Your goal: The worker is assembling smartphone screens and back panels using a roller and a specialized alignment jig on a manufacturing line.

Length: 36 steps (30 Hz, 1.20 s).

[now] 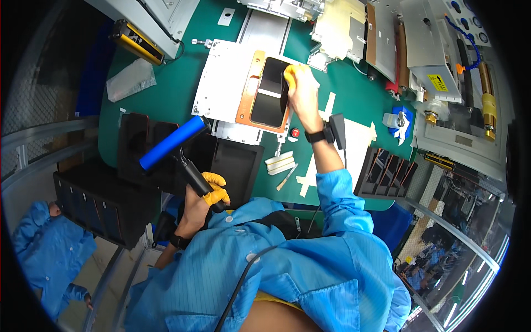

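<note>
My left hand [200, 203], with yellow finger covers, is wrapped around the black handle of a blue hand roller [172, 143], held up over black trays at the left. My right hand [303, 94], also in yellow finger covers, pinches a thin dark panel [284, 95] that stands tilted at the right side of an orange frame-shaped fixture [242, 114]. Inside the fixture lies a glossy black rectangular piece [267, 109]. The fixture rests on a white metal plate [213, 83]. My fingers hide the panel's upper end.
Black trays [235, 169] lie along the near left edge of the green mat [124, 91]. A slotted black rack [384, 174] holds thin panels at right. Near the fixture are a red button [295, 133], white pads [280, 163] and a small brush [287, 177]. A person [52, 254] is at lower left.
</note>
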### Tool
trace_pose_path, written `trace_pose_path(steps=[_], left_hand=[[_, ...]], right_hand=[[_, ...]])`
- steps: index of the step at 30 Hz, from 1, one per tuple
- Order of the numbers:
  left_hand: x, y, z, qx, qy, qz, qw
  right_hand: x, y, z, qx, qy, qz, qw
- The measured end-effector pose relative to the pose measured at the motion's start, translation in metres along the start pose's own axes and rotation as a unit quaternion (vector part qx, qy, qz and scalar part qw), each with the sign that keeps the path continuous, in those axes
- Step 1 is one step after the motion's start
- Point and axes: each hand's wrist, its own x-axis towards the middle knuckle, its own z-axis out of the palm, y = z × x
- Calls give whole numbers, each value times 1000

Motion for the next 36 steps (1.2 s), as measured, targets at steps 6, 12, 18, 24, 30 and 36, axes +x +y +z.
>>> trace_pose_path(steps=[6, 12, 18, 24, 30, 36], left_hand=[[-3, 0, 2, -6, -6, -7, 1000], [-8, 0, -2, 53, -44, 33, 997], [5, 6, 15, 140, -89, 14, 986], [31, -2, 52, 464, -147, 197, 851], [26, 10, 42, 412, -147, 40, 898], [6, -21, -4, 384, -89, -5, 919]], right_hand=[[27, 15, 3, -64, 15, -38, 997], [2, 38, -32, -140, -9, 153, 978], [-51, -68, -77, -32, -155, 162, 974], [-62, -156, -71, 583, -235, 455, 631], [36, -42, -41, 441, -116, 555, 696], [-16, -64, -42, 349, -184, 474, 787]])
